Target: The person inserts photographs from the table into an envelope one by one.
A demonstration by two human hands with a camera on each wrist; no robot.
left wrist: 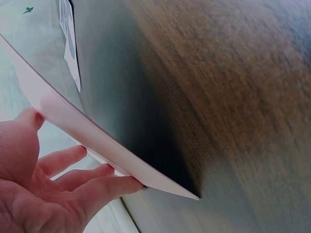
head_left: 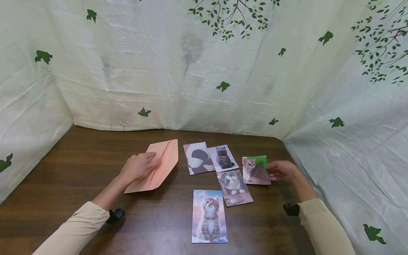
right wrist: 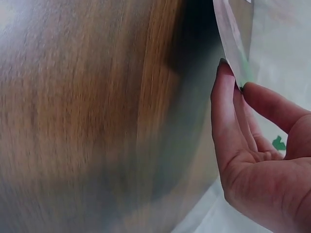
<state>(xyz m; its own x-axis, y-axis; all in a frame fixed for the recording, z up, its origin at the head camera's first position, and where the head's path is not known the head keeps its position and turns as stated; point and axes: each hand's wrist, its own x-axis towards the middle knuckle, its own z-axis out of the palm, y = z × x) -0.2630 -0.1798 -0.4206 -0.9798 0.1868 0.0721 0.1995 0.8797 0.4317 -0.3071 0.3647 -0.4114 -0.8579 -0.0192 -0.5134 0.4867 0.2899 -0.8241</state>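
My left hand point(head_left: 141, 167) holds a salmon-pink envelope point(head_left: 169, 156), tilted up off the table with its flap side facing up. In the left wrist view, the thumb and fingers meet the envelope point(left wrist: 92, 131) along its near face; whether any fingertip is tucked under the flap is hidden. At the right, my right hand point(head_left: 283, 170) pinches the edge of a photo card of a kitten on a green background point(head_left: 255, 170). The right wrist view shows that card point(right wrist: 231, 43) edge-on between thumb and fingers, raised from the wood.
Between the hands lie a white-and-grey photo card point(head_left: 194, 164), a grey cat card point(head_left: 218, 164) and a white-and-grey kitten card point(head_left: 234, 187). A larger tabby kitten card point(head_left: 208, 216) lies nearest me on the brown table point(head_left: 153, 226). A leaf-print curtain point(head_left: 143, 71) surrounds the table.
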